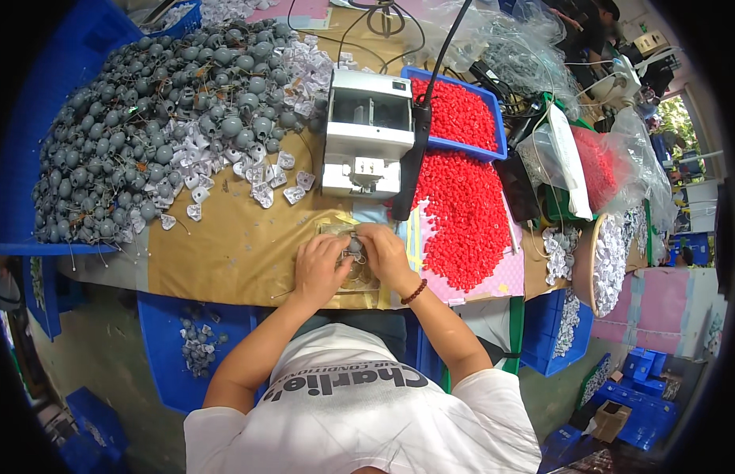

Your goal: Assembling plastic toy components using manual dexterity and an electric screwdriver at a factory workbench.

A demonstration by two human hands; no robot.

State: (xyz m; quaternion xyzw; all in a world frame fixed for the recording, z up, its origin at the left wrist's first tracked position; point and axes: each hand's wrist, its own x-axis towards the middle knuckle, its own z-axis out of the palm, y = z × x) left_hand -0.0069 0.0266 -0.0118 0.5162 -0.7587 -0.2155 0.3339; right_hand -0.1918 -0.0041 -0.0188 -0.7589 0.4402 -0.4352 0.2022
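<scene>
Both my hands meet over a small taped pad (359,299) at the table's front edge. Between their fingertips sits a small grey round part (355,246), like those in the big pile. My left hand (318,268) has its fingers bent in against the part from the left. From the right, my right hand (387,254) pinches at its upper side, with a beaded bracelet on that wrist. The fingers partly cover the grey part, so its details are hidden. Just beyond the hands stands a white and grey bench machine (369,130).
A large heap of grey round parts with wires (146,126) fills the left, with white plastic pieces (201,162) beside it. Red caps (462,217) lie spread to the right, below a blue tray (500,130) of more. A round basket (586,265) holds white pieces.
</scene>
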